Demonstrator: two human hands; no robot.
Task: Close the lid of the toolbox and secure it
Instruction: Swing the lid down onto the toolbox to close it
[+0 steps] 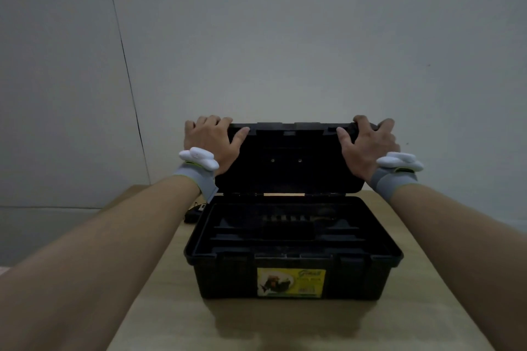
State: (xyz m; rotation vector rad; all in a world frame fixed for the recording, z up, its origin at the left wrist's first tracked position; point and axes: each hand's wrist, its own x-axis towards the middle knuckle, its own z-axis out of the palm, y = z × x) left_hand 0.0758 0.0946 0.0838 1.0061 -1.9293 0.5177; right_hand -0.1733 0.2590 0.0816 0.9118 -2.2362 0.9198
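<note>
A black plastic toolbox [291, 279] with a yellow label on its front stands on a wooden table. Its lid [291, 162] is raised almost upright at the back, hinged along the rear edge. My left hand [212, 141] grips the lid's top left corner, fingers over the far side and thumb on the inner face. My right hand [368, 142] holds the top right corner the same way. Inside the box a dark tray with compartments shows; its contents are too dim to make out.
The wooden table [159, 288] extends toward me in front of the box. A small dark object [194, 212] lies on the table just left of the box's rear corner. A plain grey wall stands close behind.
</note>
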